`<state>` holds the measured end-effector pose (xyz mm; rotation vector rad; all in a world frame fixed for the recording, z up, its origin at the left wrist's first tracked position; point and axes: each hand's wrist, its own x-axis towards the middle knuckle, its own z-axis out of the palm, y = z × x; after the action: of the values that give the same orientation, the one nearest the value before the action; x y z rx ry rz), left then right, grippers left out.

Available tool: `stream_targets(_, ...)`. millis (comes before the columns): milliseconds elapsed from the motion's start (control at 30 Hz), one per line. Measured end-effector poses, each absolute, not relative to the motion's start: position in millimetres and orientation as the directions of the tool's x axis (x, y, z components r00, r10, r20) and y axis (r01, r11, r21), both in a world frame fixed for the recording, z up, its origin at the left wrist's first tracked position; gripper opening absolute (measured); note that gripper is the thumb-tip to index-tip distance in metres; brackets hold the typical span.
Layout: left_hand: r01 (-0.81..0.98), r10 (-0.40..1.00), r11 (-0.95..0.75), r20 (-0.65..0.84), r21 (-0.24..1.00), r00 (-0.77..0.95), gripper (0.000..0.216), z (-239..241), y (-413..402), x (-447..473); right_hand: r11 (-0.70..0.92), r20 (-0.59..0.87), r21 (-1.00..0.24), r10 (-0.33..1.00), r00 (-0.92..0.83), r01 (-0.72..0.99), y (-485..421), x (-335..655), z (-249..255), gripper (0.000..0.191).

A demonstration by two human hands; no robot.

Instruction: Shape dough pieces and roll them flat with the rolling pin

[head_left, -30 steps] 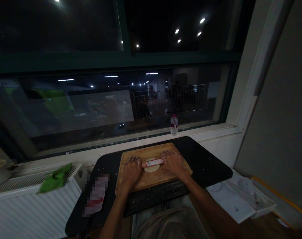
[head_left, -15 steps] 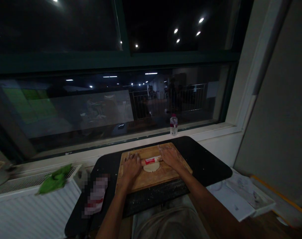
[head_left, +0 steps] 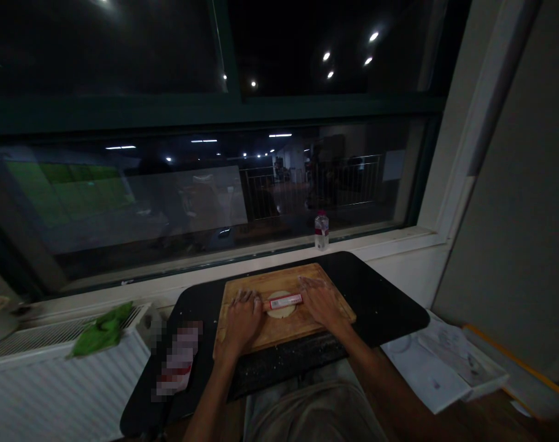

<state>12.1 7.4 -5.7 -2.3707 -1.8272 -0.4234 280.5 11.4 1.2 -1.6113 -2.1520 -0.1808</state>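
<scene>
A wooden rolling pin (head_left: 286, 301) with a red and white label lies across a flat, roundish piece of dough (head_left: 282, 312) on the wooden board (head_left: 265, 341). My left hand (head_left: 245, 316) covers the pin's left end, its fingers bent over it. Over the right end is my right hand (head_left: 320, 299), palm down, gripping it from above with the fingers pointing away from me. White flour-like dust marks the fingers of both hands. The hands hide the pin's two ends. Dough shows on both the far and near sides of the pin.
The board rests on a black table (head_left: 381, 301) dusted with white specks. A pinkish packet (head_left: 180, 359), pixelated, lies at left. Behind stands a bottle (head_left: 322, 232) on the windowsill. A green cloth (head_left: 103, 330) hangs on the radiator (head_left: 62, 387); a white box (head_left: 445, 362) sits at right.
Both hands have brought the rolling pin a little nearer to me, from the dough's far edge onto its middle. The pin has turned, so its label shows a different side.
</scene>
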Motion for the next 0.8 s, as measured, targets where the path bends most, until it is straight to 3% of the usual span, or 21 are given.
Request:
stream_targets(200,0.971,0.929,-0.216,0.329,0.106,0.171,0.049,-9.7,-12.6,16.6,0.298,0.452,-0.116,0.865,-0.217,0.948,-10.7,280.7,-3.3,0.056)
stream_targets(533,0.959,0.873,-0.252,0.458,0.127,0.169,0.046,-14.8,-23.0,16.9,0.312,0.532,-0.149,0.825,-0.190,0.938,-26.9,281.2,-9.1,0.054)
stream_targets(800,0.963,0.878,-0.246,0.444,0.106,0.176,0.048,-21.9,-10.9,15.3,0.346,0.518,-0.161,0.827,-0.220,0.924,-9.2,282.7,-5.8,0.051)
